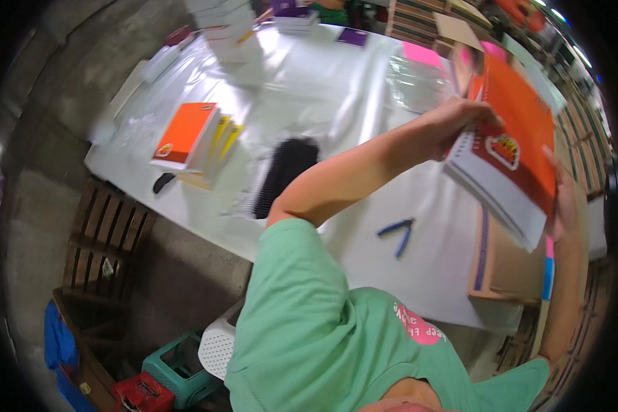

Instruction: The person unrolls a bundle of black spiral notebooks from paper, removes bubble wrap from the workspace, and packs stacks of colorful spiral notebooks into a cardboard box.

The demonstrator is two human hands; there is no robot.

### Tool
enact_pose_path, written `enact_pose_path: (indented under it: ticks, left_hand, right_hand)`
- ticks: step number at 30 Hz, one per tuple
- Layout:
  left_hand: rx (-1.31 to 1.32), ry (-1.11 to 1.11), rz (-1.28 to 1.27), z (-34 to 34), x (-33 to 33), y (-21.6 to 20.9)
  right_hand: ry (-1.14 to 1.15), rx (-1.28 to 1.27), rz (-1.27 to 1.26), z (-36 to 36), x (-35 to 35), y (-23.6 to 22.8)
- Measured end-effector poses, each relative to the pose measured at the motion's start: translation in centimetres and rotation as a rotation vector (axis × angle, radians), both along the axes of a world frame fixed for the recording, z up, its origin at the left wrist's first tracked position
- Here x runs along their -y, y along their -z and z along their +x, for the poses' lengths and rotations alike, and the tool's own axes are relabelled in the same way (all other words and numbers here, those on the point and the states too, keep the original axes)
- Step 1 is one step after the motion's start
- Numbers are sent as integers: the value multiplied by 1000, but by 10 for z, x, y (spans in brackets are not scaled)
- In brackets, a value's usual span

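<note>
A thick notebook [518, 117] with an orange and dark-red cover and white pages is held up tilted at the right, above a cardboard box. My left hand [458, 123] grips its left edge, where a row of holes or coils shows. At its right edge, my right hand [563, 206] is closed around the side, with some fingers hidden. Whether it is one notebook or several together, I cannot tell. Blue cutting pliers [398, 233] lie spread on the white table [350, 240]. Left of my left forearm is a bundle of black binding wires [286, 172].
A pile of orange notebooks [185, 134] with yellow pieces stands on the table's left. Behind are a tall white stack [226, 34], a purple booklet [352, 37] and clear plastic sleeves [415, 86]. The cardboard box [511, 264] sits at right; a white stool [218, 347] stands below the edge.
</note>
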State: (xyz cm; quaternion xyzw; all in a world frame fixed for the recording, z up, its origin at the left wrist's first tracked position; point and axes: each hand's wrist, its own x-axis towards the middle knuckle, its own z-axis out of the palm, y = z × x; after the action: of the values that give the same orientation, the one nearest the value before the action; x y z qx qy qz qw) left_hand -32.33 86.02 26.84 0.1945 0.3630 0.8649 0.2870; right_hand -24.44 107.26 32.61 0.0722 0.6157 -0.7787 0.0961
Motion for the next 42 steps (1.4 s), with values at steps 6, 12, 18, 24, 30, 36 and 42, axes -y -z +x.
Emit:
enact_pose_path:
  ticks: [6,12,18,24,30,36,42]
  left_hand:
    - [161,-234,-253,21,258,19]
    - [27,-761,-697,46,455,5]
    - [117,-801,-872,49,568,13]
    - [284,-610,-850,33,670,157]
    - [149,-754,-833,40,648,155]
    - [193,-672,-947,42,598,98]
    - [-790,-1459,-1095,31,593,13]
  right_hand:
    - [-437,113,-275,-66,200,73]
    - [-512,115,-261,-102,425,87]
    - [-536,432,-316,-95,558,106]
    - [-490,545,-301,-97,610,183]
    - [-605,487,-308,-94,600,170]
    - [-461,-77,-212,-96,512,124]
    - [-325,-410,-227,-33,266,68]
